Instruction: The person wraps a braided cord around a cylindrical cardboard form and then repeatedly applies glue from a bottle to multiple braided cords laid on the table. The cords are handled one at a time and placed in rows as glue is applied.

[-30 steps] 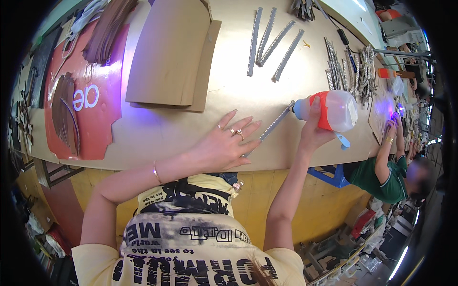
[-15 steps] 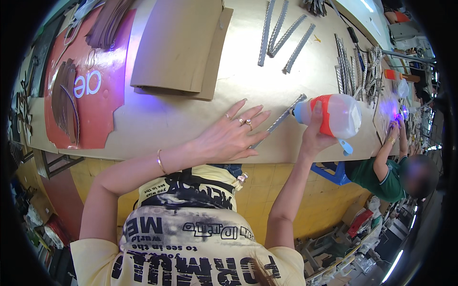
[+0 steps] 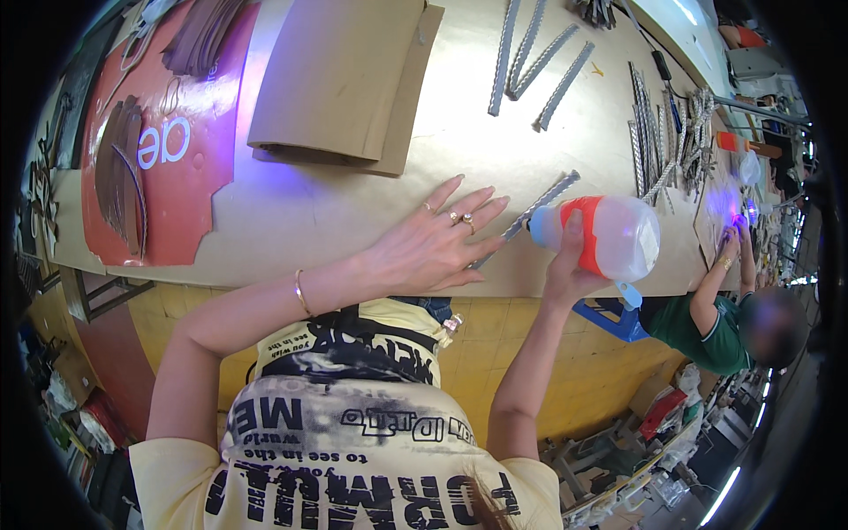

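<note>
Fingers of the left hand (image 3: 433,247) are being spread flat, gripping nothing, and pressed on a ridged metal strip (image 3: 528,215) lying on the tan worktop (image 3: 309,212). A translucent bottle with an orange band (image 3: 603,237) is being gripped by the closed right hand (image 3: 570,269), its pale blue nozzle held against the strip. Similar strips (image 3: 530,62) and a cardboard sheet (image 3: 340,79) are being kept farther back.
</note>
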{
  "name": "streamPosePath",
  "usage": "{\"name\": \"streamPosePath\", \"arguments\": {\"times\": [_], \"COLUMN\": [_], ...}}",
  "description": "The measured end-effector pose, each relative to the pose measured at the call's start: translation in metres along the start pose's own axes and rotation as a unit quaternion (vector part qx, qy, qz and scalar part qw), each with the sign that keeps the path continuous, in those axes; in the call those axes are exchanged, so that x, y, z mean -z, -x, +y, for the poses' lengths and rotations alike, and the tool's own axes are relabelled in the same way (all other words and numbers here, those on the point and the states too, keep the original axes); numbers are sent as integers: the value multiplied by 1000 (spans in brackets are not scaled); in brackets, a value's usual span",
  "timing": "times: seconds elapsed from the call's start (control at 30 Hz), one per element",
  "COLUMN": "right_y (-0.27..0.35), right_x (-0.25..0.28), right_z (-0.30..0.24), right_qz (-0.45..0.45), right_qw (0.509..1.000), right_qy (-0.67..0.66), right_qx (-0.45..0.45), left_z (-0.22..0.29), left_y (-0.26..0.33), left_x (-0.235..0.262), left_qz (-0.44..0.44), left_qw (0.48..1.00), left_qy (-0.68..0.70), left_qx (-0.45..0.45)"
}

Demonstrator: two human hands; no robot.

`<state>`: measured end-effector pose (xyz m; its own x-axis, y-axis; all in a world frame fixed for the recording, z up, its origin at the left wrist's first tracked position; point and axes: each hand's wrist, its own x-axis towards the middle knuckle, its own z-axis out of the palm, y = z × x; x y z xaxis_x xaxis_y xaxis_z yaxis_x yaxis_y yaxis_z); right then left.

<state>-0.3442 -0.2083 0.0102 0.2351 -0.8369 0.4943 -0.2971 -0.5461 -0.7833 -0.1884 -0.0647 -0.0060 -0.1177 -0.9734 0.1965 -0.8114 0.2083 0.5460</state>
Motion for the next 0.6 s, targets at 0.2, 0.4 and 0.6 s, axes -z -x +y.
{"name": "streamPosePath", "arguments": {"times": [0.2, 0.4, 0.6], "right_y": [18, 29, 31], "right_x": [2, 1, 0], "right_z": [-4, -12, -15], "right_qz": [13, 19, 30], "right_qw": [1000, 999, 999], "right_qy": [-19, -31, -10], "right_qx": [-11, -28, -25], "left_z": [1, 5, 16], "left_y": [-1, 11, 44], "left_x": [-1, -3, -3], "left_qz": [24, 70, 82], "left_qw": [1000, 991, 989], "left_qy": [-12, -92, -104], "left_qx": [-2, -70, -69]}}
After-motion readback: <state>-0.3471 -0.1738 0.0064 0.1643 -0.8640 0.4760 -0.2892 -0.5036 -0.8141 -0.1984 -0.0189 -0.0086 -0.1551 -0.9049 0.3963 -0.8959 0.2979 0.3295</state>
